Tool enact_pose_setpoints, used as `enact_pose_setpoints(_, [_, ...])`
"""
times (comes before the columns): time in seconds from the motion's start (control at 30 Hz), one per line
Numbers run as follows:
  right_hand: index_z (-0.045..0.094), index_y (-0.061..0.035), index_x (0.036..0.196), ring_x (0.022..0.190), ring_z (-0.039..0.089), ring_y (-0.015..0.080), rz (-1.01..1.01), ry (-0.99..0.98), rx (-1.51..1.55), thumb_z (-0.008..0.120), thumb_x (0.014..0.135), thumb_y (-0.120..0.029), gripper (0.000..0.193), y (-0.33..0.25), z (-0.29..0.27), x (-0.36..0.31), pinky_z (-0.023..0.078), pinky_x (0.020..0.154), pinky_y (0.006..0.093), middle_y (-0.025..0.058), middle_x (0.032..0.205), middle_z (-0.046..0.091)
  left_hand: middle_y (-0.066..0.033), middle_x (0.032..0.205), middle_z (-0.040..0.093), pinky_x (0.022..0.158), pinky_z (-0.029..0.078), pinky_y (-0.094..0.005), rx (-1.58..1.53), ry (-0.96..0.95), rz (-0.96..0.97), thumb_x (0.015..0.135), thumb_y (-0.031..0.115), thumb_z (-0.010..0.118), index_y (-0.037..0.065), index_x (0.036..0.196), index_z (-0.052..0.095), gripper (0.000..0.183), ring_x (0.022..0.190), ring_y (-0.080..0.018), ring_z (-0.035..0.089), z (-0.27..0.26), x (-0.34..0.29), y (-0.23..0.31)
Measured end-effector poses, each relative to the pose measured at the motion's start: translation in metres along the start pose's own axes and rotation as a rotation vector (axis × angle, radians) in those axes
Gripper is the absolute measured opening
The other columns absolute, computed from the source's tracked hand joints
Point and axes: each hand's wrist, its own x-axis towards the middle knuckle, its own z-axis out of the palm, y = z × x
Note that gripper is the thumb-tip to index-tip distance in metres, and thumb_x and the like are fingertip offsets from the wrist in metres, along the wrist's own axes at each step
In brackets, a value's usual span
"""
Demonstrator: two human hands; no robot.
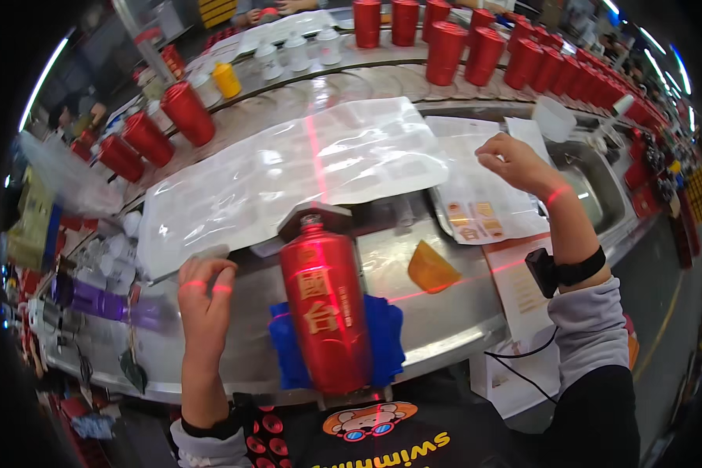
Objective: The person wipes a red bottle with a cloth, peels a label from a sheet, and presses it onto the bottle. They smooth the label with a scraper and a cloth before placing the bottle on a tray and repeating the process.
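Already on the red bottle (327,320): gold lettering (317,290) ran along its upward side, so that part of the decorating looked done.
Remaining work: gold and orange pieces were left on the printed sheet (480,224), which suggested the marking might not have been complete; how much more was due could not be told.
Bottle's place: it lay over the blue cloth (386,339), neck toward the dark holder (291,225), between the hands and touching neither.
Left hand (207,292): near the bottle's left, by the white film (288,160), fingers bent inward; any small pinched thing could not be made out.
Right hand (516,162): farther off, beyond the bottle and to its right, over the printed sheet, fingers curled; whether they gripped anything was unclear.
Orange scraper (431,269): flat on the metal table (464,324), right of the bottle.
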Motion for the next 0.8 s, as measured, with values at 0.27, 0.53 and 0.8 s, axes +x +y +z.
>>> enact_pose_setpoints(0.27, [0.066, 0.0038, 0.094, 0.068, 0.054, 0.0202, 0.24, -0.308, 0.099, 0.062, 0.091, -0.034, 0.038, -0.022, 0.035, 0.029, 0.046, 0.067, 0.0368, 0.0099, 0.076, 0.061, -0.0151, 0.09, 0.061, 0.088, 0.04, -0.0387, 0.019, 0.04, 0.061, 0.087, 0.012, 0.058, -0.001, 0.086, 0.064, 0.014, 0.094, -0.0321, 0.052, -0.031, 0.014, -0.004])
enact_pose_setpoints(0.53, [0.067, 0.0, 0.093, 0.099, 0.061, 0.027, 0.014, -0.001, 0.047, 0.067, 0.086, -0.021, 0.022, -0.012, 0.024, -0.002, 0.046, 0.088, 0.0359, 0.0142, 0.098, 0.065, -0.0171, 0.094, 0.061, 0.089, 0.04, -0.0408, 0.203, 0.298, -0.058, 0.086, 0.014, 0.057, 0.001, 0.099, 0.063, 0.019, 0.097, -0.0347, 0.053, -0.048, 0.007, -0.072])
enact_pose_setpoints(0.8, [0.064, 0.0002, 0.103, 0.105, 0.058, 0.0251, -0.263, -0.097, 0.043, 0.065, 0.088, -0.015, 0.022, -0.133, -0.01, 0.049, 0.044, 0.091, 0.0324, 0.0114, 0.108, 0.06, -0.0247, 0.127, 0.057, 0.094, 0.045, -0.041, 0.031, 0.294, -0.591, 0.085, 0.019, 0.051, 0.003, 0.124, 0.061, 0.044, 0.113, -0.0363, 0.058, -0.092, 0.011, -0.258])
